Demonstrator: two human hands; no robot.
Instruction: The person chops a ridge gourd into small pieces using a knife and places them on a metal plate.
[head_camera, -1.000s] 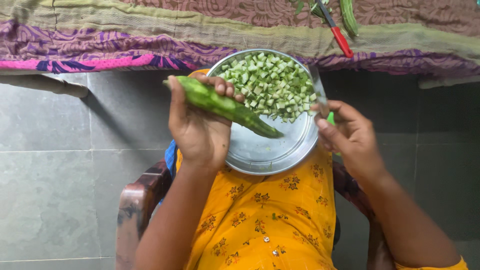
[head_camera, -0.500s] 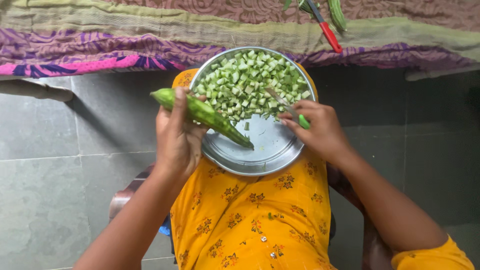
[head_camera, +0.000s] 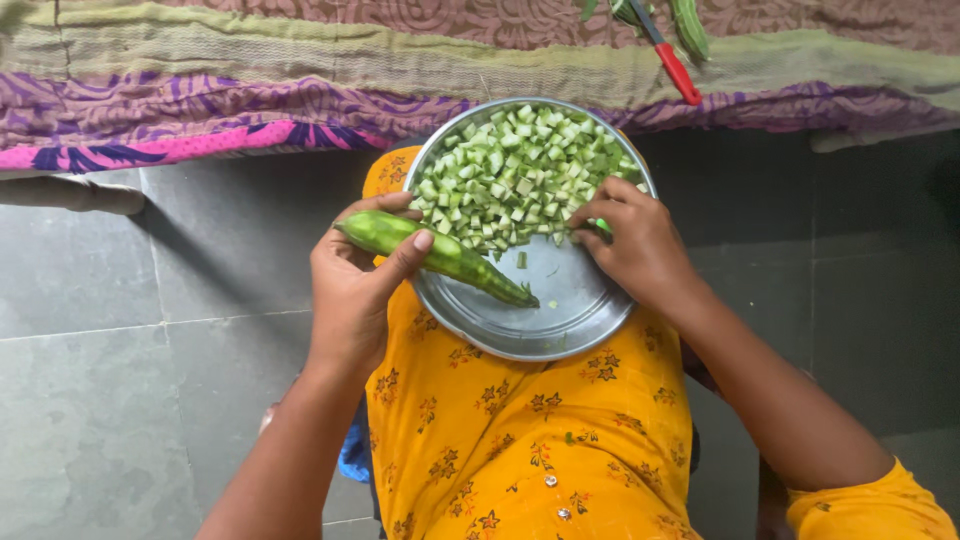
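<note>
— While the count runs largest first, what heads the list?

— Item one: patterned purple, pink and olive cloth (head_camera: 200, 90) along the top edge, with a red-handled tool (head_camera: 678, 72) lying on it. Item two: round shiny steel plate (head_camera: 560, 315) resting on the lap, over yellow flower-printed clothing (head_camera: 520, 440).

— And on the plate?

— Item three: heap of pale green vegetable cubes (head_camera: 515, 175) filling its far half. Item four: long tapered dark green gourd (head_camera: 440, 255), tip touching the bare metal.

— Hands?

— Left hand (head_camera: 355, 290): fingers wrapped around the gourd's thick end, thumb on top. Right hand (head_camera: 635, 240): fingers curled shut at the heap's edge around a green-handled knife (head_camera: 601, 226), mostly hidden.

— Risks?

— Likely two: the unsupported plate could tip and spill cubes; the concealed blade could nick a finger nearby.
</note>
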